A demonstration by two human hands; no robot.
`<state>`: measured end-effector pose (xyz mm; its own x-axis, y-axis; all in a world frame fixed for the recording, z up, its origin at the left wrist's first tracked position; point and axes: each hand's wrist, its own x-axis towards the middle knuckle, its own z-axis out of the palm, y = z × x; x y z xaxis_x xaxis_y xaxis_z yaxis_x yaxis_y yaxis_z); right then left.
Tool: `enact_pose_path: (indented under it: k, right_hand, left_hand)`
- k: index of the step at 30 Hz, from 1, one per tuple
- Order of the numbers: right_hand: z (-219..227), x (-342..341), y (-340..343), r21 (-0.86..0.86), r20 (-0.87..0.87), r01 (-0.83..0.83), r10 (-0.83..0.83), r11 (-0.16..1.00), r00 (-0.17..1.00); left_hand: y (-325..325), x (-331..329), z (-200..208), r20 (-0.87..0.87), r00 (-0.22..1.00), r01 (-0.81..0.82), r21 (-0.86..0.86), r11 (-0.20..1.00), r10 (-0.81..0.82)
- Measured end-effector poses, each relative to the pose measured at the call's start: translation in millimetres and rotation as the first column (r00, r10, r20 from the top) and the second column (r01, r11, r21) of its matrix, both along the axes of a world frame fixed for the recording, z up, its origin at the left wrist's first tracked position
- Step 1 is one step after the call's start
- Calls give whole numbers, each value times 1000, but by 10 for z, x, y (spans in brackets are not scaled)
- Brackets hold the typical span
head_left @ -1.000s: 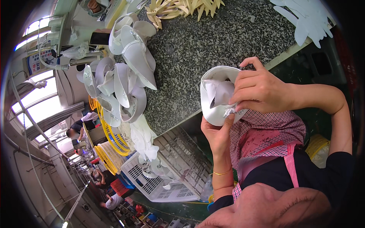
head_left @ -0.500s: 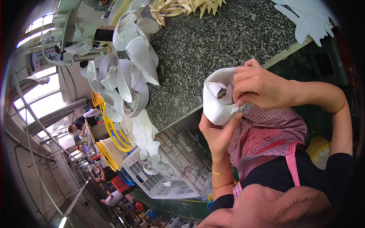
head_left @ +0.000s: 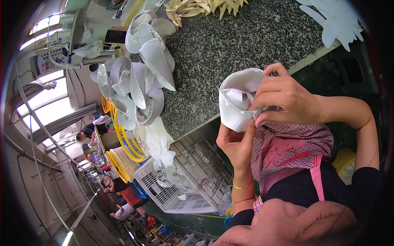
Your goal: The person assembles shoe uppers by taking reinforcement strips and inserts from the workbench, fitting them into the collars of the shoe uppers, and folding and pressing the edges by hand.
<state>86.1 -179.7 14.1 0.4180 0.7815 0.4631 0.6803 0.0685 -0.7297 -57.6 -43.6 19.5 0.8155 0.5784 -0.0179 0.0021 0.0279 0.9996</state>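
A glossy white shoe upper [head_left: 234, 110], curled into a cup shape, is held off the near corner of the stone tabletop. My left hand [head_left: 237, 144], wearing a thin gold bracelet, grips its lower edge with the thumb against the outside. Across from it, my right hand [head_left: 283, 96] is closed at the upper's right edge, thumb and fingers pinching by a silvery glitter trim [head_left: 262, 111]. A folded white flap shows inside the upper. Part of the trim and the right fingertips are hidden. Several similar white uppers [head_left: 154, 57] are piled at the table's left edge.
The speckled stone tabletop [head_left: 230, 45] carries cream strips [head_left: 201, 7] at the far side and white flat pieces [head_left: 332, 20] at far right. Below its left edge stand a white plastic crate [head_left: 164, 197] and yellow baskets [head_left: 117, 164]. People work in the background.
My right hand has turned and its fingers have shifted along the edge near the glitter trim. The gap beside the inner flap looks smaller. My left hand keeps its hold.
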Motion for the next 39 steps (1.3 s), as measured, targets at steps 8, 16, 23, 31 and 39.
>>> enact_pose_path:
  k: [8,16,23,31,39]
  right_hand:
    - [93,40,54,-131,-141,-87,68,988,988]
    - [82,47,151,-92,-47,-30,26,995,999]
    - [37,-48,163,115,87,164,-175,980,981]
    - [163,66,141,-98,-49,-30,25,995,998]
    - [156,48,141,-101,-299,-47,14,994,954]
  left_hand:
    - [95,-38,3,39,997,68,-72,995,-65]
    - [213,24,-4,114,992,61,-141,988,-46]
    - [167,54,32,100,995,-3,-202,979,24]
    - [203,22,39,82,996,27,125,992,-38]
    - [156,48,-23,75,997,18,135,991,-28]
